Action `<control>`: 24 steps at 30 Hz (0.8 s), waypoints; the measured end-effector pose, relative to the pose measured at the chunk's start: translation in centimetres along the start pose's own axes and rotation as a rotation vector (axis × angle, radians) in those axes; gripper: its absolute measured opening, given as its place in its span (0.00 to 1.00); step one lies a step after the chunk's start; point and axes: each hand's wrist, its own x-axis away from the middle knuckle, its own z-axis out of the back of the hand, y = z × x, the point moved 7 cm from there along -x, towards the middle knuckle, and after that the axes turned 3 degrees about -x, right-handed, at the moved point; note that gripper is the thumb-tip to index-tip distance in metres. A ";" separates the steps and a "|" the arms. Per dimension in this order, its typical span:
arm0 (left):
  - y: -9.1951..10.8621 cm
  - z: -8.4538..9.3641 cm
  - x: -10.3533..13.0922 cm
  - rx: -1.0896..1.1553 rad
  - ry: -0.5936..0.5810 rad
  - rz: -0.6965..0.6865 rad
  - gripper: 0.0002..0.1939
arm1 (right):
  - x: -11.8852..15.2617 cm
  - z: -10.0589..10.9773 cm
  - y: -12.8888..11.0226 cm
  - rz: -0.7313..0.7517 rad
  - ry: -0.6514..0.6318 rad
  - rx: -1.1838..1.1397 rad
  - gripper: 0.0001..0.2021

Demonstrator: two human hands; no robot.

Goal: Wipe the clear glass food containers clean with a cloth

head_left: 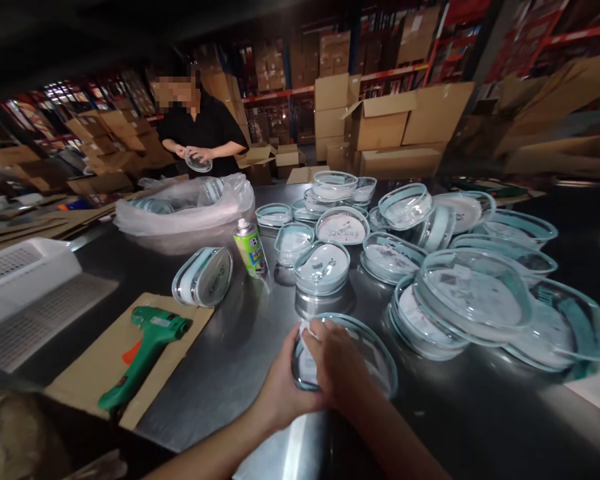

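Observation:
An oval clear container with a teal rim (375, 353) lies on the dark shiny table, close to me. My left hand (285, 387) grips its left side, with the thumb along the near edge. On top of it, my right hand (337, 360) has its fingers bent together over a small white piece (306, 330) at the upper left rim. The white piece is partly hidden by the fingers. Just beyond stands a round stack of similar containers (323, 269). More such containers (475, 293) are piled to the right.
A green glue gun (150, 353) rests on cardboard (90, 367) at left. A spray can (250, 248), a container pair on its side (203, 277), a white basket (30, 267) and a plastic bag (180, 223) stand around. Across the table, a person (205, 127) holds a container.

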 end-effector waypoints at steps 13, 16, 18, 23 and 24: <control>0.1 0.1 0.9 -0.101 0.068 -0.031 0.57 | 1.9 -0.2 0.0 -0.051 -0.033 -0.058 0.10; 0.1 -0.2 1.0 -0.085 0.065 -0.032 0.57 | 3.1 0.9 2.2 -0.231 0.006 0.035 0.14; 0.3 -0.5 1.1 -0.051 0.057 -0.033 0.56 | 3.3 1.3 2.8 -0.314 0.036 0.086 0.16; 0.6 0.1 1.6 -0.119 0.144 -0.031 0.50 | 2.5 0.3 0.3 -0.145 0.019 0.001 0.10; 0.6 0.1 1.6 -0.109 0.132 -0.038 0.50 | 2.7 0.3 0.5 -0.153 0.025 0.000 0.10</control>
